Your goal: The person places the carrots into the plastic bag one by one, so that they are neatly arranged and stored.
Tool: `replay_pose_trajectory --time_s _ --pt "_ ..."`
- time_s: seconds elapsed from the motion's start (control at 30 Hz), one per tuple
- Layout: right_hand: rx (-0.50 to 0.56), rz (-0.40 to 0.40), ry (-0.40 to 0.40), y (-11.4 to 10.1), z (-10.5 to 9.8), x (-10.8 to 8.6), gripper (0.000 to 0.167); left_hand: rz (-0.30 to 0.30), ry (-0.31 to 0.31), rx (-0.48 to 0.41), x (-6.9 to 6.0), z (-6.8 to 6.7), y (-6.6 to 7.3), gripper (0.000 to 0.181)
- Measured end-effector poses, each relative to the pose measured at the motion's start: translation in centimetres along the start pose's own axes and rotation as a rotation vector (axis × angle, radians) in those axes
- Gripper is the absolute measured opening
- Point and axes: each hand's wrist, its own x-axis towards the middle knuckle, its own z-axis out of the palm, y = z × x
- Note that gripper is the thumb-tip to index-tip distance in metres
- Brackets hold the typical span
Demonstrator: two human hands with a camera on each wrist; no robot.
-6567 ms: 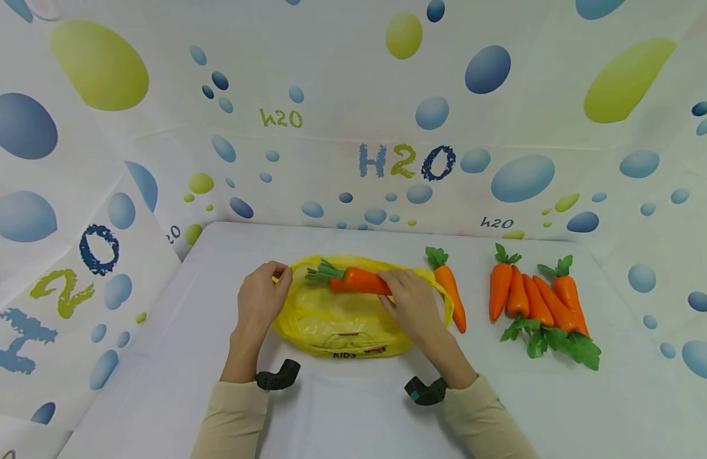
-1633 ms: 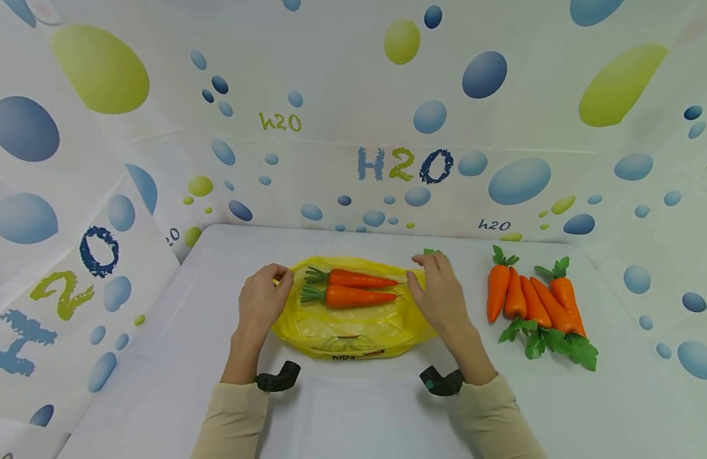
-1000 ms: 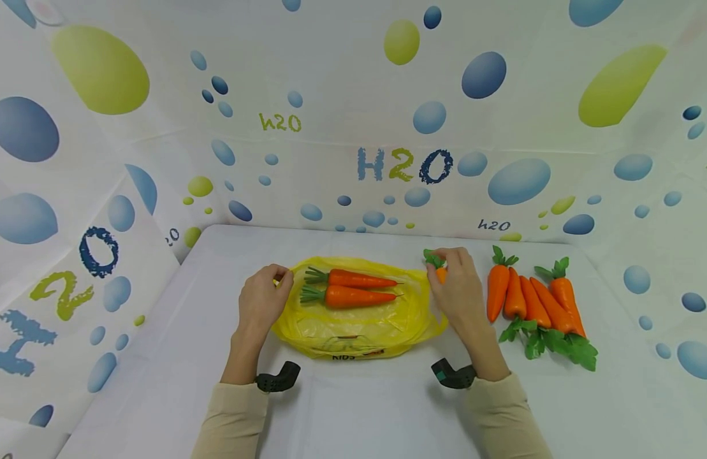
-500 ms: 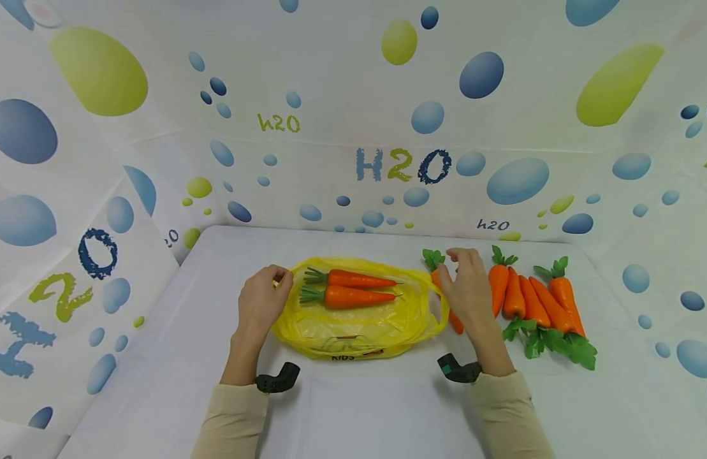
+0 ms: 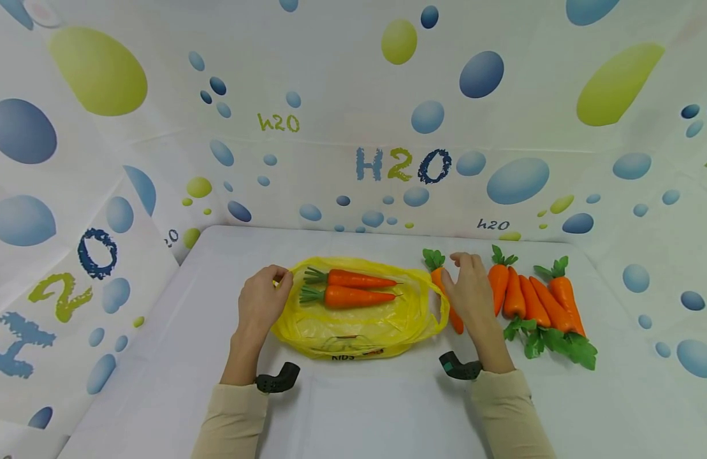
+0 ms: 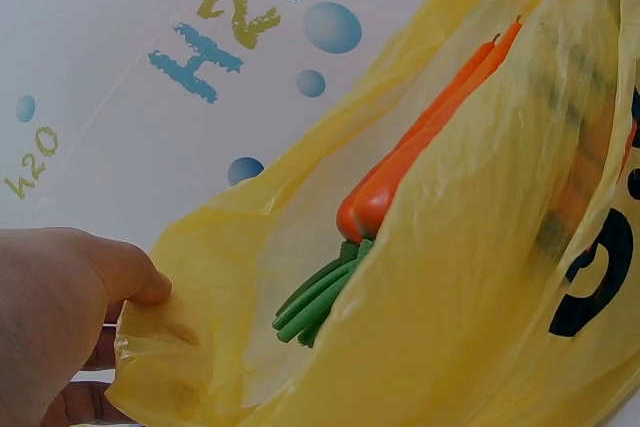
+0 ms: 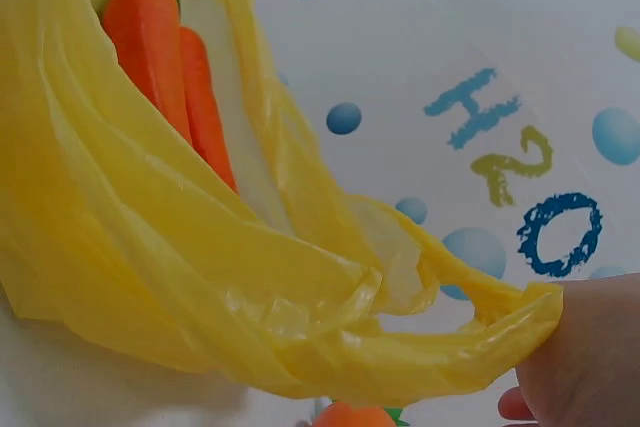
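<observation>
A yellow plastic bag (image 5: 353, 328) lies with its mouth spread wide. Inside are two toy carrots (image 5: 359, 298) with green stalks, also visible in both wrist views. My left hand (image 5: 262, 299) pinches the bag's left rim; the left wrist view shows thumb and fingers (image 6: 140, 277) on the plastic. My right hand (image 5: 472, 296) is at the bag's right handle (image 7: 500, 332), thumb and fingers apart. The handle meets this hand in the right wrist view, where most fingers are out of frame. A leafy-topped carrot (image 5: 437, 277) lies between bag and right hand, partly covered.
Several carrots (image 5: 539, 303) with leafy tops lie side by side at the right of the white table (image 5: 364, 421). A patterned white curtain (image 5: 342, 89) with blue and green ovals stands behind and beside the table.
A second carrot now lies in the bag, released by my right hand. That hand then moved right to the handle, drawing the bag's right end open. The left hand kept its pinch.
</observation>
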Motion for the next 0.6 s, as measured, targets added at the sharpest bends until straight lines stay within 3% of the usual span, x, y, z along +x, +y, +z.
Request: replay_pose_trajectory --time_s 0.33,0.6 --pt "-0.012 0.057 -0.085 0.31 0.24 0.12 0.046 -0.009 -0.006 -0.001 0.02 0.03 -0.04 0.033" --pt "-0.030 0.061 -0.108 0.70 0.80 0.13 0.048 0.001 0.003 -0.004 0.01 0.09 -0.01 0.032"
